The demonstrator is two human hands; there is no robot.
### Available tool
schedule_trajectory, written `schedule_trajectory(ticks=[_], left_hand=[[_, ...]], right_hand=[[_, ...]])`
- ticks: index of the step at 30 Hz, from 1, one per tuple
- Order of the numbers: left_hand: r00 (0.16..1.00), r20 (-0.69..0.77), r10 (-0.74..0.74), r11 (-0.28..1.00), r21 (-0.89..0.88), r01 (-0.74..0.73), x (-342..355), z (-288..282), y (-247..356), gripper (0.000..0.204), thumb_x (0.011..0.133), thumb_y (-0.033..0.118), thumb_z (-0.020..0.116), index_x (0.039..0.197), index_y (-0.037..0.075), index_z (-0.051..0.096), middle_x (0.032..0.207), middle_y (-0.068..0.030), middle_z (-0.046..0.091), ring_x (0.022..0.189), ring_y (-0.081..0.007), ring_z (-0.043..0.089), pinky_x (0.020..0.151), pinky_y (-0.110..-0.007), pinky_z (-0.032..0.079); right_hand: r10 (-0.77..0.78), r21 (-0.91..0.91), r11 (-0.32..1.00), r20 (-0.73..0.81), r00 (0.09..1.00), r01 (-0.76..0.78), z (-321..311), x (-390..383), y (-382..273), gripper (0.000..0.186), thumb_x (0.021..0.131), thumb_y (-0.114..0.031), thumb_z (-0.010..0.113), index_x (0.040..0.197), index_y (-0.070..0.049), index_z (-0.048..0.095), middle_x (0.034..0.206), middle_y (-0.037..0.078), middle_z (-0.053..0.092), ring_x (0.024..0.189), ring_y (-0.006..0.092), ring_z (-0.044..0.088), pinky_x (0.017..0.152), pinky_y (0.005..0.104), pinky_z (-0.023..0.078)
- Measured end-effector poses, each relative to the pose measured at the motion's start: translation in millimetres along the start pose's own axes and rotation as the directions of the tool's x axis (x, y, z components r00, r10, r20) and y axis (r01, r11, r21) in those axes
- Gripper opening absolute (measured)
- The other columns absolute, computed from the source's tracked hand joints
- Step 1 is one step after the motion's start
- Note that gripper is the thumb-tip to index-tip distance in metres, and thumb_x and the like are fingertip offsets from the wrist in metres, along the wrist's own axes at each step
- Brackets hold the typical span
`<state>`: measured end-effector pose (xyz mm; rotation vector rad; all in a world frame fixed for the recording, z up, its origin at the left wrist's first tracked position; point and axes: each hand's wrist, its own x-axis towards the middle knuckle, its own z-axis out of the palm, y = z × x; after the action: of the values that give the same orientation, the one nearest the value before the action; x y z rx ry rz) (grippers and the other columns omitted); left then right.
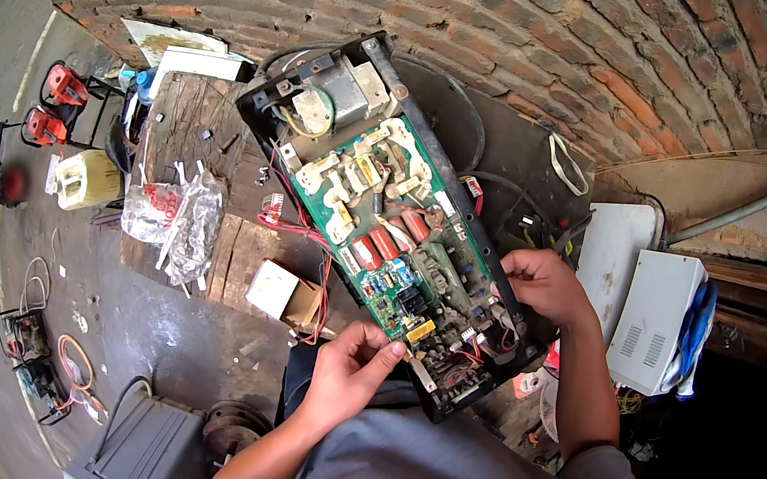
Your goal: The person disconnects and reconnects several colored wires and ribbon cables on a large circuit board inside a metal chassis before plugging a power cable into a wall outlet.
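A long, dusty electronic power unit with its cover off lies in front of me, slightly tilted, in a black frame. Its green circuit board carries red cylinders, small coils and many parts, and a metal-boxed component sits at the far end. My left hand pinches the unit's left edge near its close end, thumb on top. On the opposite side, my right hand grips the right edge with curled fingers, the fingertips partly hidden by the frame. Red wires hang off the left side.
A worn wooden bench holds a clear plastic bag and a small open box. A brick wall rises behind. White metal casing stands at right, a grey bin at lower left, a yellowish jug beyond.
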<state>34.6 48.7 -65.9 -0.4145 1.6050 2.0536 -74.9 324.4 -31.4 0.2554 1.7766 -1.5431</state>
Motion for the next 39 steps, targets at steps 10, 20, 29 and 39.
schedule_trajectory(ticks=[10, 20, 29, 39], left_hand=[[1.0, -0.007, 0.011, 0.982, 0.187, -0.01, 3.5, -17.5, 28.0, 0.018, 0.091, 0.016, 0.068, 0.089, 0.0, 0.06, 0.076, 0.001, 0.062, 0.067, -0.0025, 0.051, 0.058, -0.021, 0.043], [0.815, -0.142, 0.562, 0.701, 0.606, -0.378, 62.0, -52.8, 97.8, 0.025, 0.085, 0.008, 0.07, 0.107, 0.0, 0.06, 0.07, -0.0053, 0.059, 0.054, -0.0127, 0.055, 0.048, -0.028, 0.045], [0.838, -0.013, 0.546, 0.527, 0.783, -0.331, 78.8, -59.9, 115.4, 0.046, 0.079, 0.014, 0.074, 0.12, 0.001, 0.057, 0.067, -0.0061, 0.057, 0.053, -0.019, 0.059, 0.047, -0.032, 0.047], [0.848, 0.035, 0.529, 0.441, 0.842, -0.31, 80.7, -62.9, 114.7, 0.047, 0.079, 0.019, 0.075, 0.12, 0.003, 0.057, 0.072, -0.0078, 0.063, 0.053, -0.0216, 0.061, 0.047, -0.034, 0.048]], right_hand=[[0.029, -0.101, 0.994, -0.055, 0.998, -0.034, 0.3, -1.9, 1.8, 0.006, 0.085, -0.007, 0.069, 0.087, -0.002, 0.065, 0.076, -0.003, 0.063, 0.068, 0.0022, 0.054, 0.061, 0.0191, 0.043], [-0.106, -0.204, 0.978, -0.307, 0.946, 0.043, 5.6, 27.4, -67.6, 0.011, 0.085, -0.007, 0.07, 0.092, 0.001, 0.068, 0.077, 0.002, 0.066, 0.068, 0.0064, 0.058, 0.063, 0.0206, 0.046], [-0.182, -0.158, 0.975, -0.184, 0.966, 0.153, 38.2, 109.8, -114.6, 0.008, 0.086, -0.002, 0.067, 0.092, 0.004, 0.066, 0.081, 0.003, 0.069, 0.073, 0.005, 0.061, 0.064, 0.0211, 0.049], [-0.155, -0.228, 0.967, -0.182, 0.971, 0.111, 40.1, 129.9, -105.2, 0.009, 0.084, -0.004, 0.07, 0.083, 0.003, 0.064, 0.074, 0.005, 0.068, 0.067, 0.0058, 0.061, 0.058, 0.0219, 0.048]])
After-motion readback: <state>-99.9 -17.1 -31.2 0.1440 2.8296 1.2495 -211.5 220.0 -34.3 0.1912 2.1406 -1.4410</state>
